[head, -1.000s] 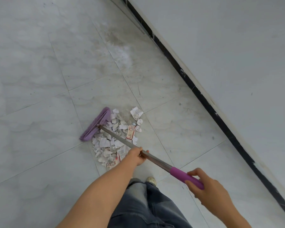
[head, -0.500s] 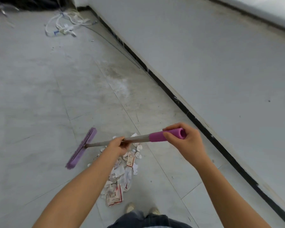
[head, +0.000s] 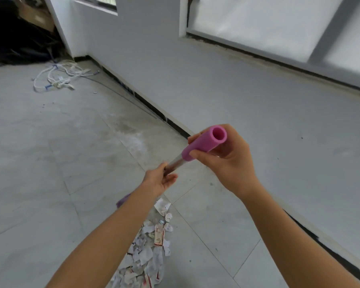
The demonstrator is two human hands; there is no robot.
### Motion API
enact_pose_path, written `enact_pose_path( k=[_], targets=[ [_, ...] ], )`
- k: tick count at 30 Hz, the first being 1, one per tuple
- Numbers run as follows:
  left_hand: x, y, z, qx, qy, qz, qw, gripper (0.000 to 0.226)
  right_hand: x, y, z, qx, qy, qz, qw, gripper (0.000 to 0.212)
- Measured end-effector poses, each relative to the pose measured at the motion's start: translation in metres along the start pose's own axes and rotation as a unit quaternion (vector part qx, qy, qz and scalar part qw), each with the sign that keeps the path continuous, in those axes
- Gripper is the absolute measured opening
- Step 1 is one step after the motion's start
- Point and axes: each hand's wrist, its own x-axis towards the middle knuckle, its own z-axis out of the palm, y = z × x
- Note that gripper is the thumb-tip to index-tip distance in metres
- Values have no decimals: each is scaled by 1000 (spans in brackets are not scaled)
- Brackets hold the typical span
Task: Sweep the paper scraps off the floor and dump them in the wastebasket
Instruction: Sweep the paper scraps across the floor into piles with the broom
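Observation:
A pile of torn paper scraps [head: 148, 252] lies on the grey tiled floor below my arms. The broom's pink foam grip [head: 204, 145] points up toward the camera, and my right hand [head: 227, 161] is closed around it. My left hand [head: 159, 180] holds the metal shaft lower down, with the fingers loosely curled. Only a sliver of the purple broom head [head: 123, 200] shows behind my left forearm. No wastebasket is in view.
A grey wall [head: 216, 90] with a black baseboard runs diagonally along the right. A tangle of white cables [head: 58, 79] lies on the floor at the far left. Dark clutter [head: 15, 38] fills the far left corner.
The view has tilted up from the floor toward the wall. The broom handle has swung upright toward the camera, and the head has lifted away from the scraps and slipped behind my left arm.

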Motion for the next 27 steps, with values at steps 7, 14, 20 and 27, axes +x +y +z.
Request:
enact_pose_path(
  k=[7, 14, 20, 27],
  targets=[
    [-11, -36, 43, 189, -198, 92, 957, 21, -4, -37, -37, -102, 157, -15, 982, 40],
    [-22, -110, 114, 520, -268, 326, 742, 39, -37, -36, -97, -232, 288, 21, 929, 36],
    [-54, -189, 191, 563, -370, 364, 643, 37, -79, -21, -177, -307, 355, 76, 880, 33],
    [-92, -278, 301, 551, -509, 299, 589, 30, -131, -18, -298, -348, 438, 89, 824, 36]
  ],
)
